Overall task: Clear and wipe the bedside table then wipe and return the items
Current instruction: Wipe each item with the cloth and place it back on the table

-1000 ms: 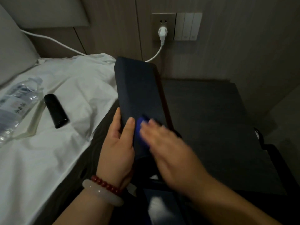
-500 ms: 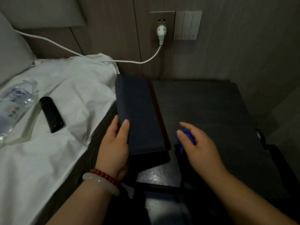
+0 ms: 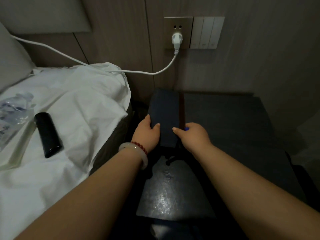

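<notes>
We see a white plug (image 3: 177, 39) seated in the metal-faced wall socket (image 3: 178, 23), with a three-rocker light switch (image 3: 207, 32) just beside it on the right. Its white cable (image 3: 150, 72) sags and runs left over the rumpled white bedsheet (image 3: 78, 101), climbing past a grey pillow (image 3: 12, 63) along the wood-panelled wall (image 3: 121, 40)

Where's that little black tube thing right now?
The black tube lies at the left of the head view on the white sheet, just right of the plastic water bottle.
</notes>
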The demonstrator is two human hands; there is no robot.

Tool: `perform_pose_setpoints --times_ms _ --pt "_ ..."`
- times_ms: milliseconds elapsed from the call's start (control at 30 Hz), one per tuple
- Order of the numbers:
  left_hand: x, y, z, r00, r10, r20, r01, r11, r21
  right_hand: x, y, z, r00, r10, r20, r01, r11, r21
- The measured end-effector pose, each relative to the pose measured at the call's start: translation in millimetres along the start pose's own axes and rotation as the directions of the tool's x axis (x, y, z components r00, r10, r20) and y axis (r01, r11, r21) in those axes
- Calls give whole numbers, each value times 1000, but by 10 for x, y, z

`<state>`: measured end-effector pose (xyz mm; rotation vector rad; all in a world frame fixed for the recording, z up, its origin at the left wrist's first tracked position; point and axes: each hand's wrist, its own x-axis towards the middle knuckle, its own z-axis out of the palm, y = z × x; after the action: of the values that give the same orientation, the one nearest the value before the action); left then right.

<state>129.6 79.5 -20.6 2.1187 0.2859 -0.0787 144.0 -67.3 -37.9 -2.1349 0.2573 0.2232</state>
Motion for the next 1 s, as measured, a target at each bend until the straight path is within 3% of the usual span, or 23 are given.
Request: perform_pose_setpoints --times_ms 267,467,833,900,1000 --pt "365 -100 216 999 10 -42 -1 975 221 226 -30 228 990 -73 -121 10 891 -454" --pt "431 -183 311 998 42 -50 -23 944 331 190 16 400 977 -117 -180 -3 832 -554" --pt "480 -190 256 996 75 -47 -52 923 380 110 -254 67 991 -75 -112 -13 772 -636" --pt "492 -177 272 998 50 -41 -31 925 378 21 -243 -147 976 -148 -162 3 746 -665" --pt "487 -148 272 999 22 -26 -10 923 386 -150 -158 -407 891 -341 -300 66 752 -656"
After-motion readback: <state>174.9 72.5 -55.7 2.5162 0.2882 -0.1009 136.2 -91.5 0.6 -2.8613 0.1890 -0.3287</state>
